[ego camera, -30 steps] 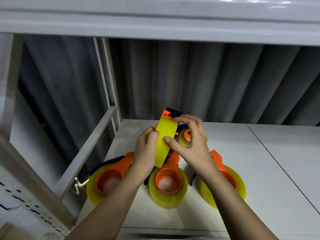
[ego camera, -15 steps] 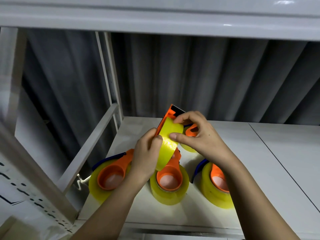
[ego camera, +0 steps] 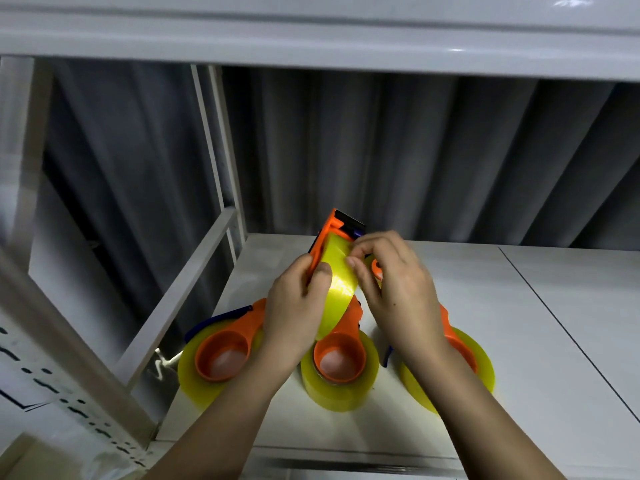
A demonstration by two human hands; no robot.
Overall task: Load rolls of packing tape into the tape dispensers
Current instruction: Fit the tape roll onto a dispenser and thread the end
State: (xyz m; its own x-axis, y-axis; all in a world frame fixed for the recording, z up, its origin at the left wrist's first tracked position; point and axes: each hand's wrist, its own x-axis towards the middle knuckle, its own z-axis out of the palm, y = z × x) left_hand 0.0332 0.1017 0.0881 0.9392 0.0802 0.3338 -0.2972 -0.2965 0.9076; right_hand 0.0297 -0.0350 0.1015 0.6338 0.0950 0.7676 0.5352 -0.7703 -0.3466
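Above the table (ego camera: 519,341), the tape roll (ego camera: 337,289) sits in the orange dispenser (ego camera: 332,230), gripped by the left hand (ego camera: 296,306); right hand (ego camera: 391,278) has shifted from the roll's face to pinching near its top edge, likely working the tape end free; fingers hide that end; three loaded dispensers lie below.

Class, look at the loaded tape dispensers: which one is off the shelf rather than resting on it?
The dispenser held up between both hands, the left hand and right hand gripping it. The others lie flat on the white shelf.
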